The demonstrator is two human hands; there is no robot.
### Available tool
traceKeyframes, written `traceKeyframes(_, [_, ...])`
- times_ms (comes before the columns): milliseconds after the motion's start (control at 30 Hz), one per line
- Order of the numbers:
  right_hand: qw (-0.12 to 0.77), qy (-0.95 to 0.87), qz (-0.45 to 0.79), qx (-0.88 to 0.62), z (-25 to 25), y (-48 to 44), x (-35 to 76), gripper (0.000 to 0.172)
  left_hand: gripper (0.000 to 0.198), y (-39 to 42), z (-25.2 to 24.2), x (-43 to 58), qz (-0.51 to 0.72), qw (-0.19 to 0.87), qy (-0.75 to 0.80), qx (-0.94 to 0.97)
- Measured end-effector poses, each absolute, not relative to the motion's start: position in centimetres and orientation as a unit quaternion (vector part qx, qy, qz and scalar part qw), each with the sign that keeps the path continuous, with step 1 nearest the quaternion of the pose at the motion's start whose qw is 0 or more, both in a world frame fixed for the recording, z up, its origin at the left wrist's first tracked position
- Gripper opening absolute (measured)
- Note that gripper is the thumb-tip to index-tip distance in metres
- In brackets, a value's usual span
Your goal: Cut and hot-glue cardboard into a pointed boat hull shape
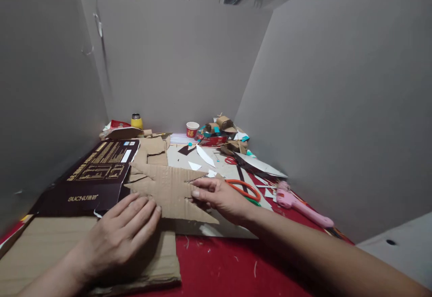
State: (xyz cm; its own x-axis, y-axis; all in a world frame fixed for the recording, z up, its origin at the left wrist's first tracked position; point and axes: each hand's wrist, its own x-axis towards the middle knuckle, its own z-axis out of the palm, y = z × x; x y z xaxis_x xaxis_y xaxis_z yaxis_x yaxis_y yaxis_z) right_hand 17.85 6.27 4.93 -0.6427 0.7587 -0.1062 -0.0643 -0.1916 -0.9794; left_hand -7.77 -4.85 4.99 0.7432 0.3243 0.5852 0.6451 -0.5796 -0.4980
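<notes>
A jagged piece of brown cardboard [172, 189] with pointed ends lies across the middle of the view, between both hands. My left hand [126, 227] grips its lower left edge, fingers together on top; the thumb is hidden. At the right end, my right hand [216, 196] pinches the cardboard by a cut between two points, with the thumb and index finger closed. Just beyond the right hand are orange scissor handles [243, 190], with a green handle [253, 201] partly showing below. Under the left hand is a larger flat sheet of cardboard [50, 247].
A dark printed box panel [91, 193] lies at left. White paper scraps [205, 155] are scattered over a grey board [178, 153]. A pink glue gun [300, 207] rests on the red cloth [216, 265]. Behind stand a paper cup [192, 129] and a yellow jar [137, 121]; grey panels enclose three sides.
</notes>
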Motion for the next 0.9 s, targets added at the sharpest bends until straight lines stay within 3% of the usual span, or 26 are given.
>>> traceKeyframes(267, [0.238, -0.53, 0.74, -0.338, 3.2, 7.7, 16.4, 0.037, 0.038, -4.4, 4.8, -8.8, -0.168, 0.349, -0.313, -0.867])
traceKeyframes(367, [0.197, -0.596, 0.703, -0.335, 3.3, 8.4, 16.5, 0.032, 0.036, -4.0, 4.7, -8.5, -0.166, 0.331, -0.281, -0.885])
traceKeyframes(467, [0.171, -0.76, 0.525, -0.344, 4.1, 8.5, 17.7, 0.025, 0.034, -3.7, 4.0, -8.0, -0.168, 0.306, -0.264, -0.899])
traceKeyframes(567, [0.272, -0.876, 0.221, -0.332, 4.9, 7.2, 19.3, 0.024, 0.032, -3.7, 3.2, -7.7, -0.15, 0.282, -0.269, -0.908])
traceKeyframes(600, [0.288, -0.895, 0.171, -0.294, 5.2, 6.6, 19.6, 0.028, 0.032, -3.8, 3.1, -7.7, -0.145, 0.274, -0.274, -0.91])
traceKeyframes(733, [0.22, -0.956, 0.127, -0.146, 5.1, 4.3, 19.6, 0.033, 0.037, -4.1, 3.0, -7.7, -0.142, 0.239, -0.291, -0.915])
traceKeyframes(900, [0.188, -0.975, 0.004, -0.116, 3.0, 4.3, 17.5, 0.024, 0.038, -4.3, 3.4, -7.4, -0.159, 0.211, -0.297, -0.918])
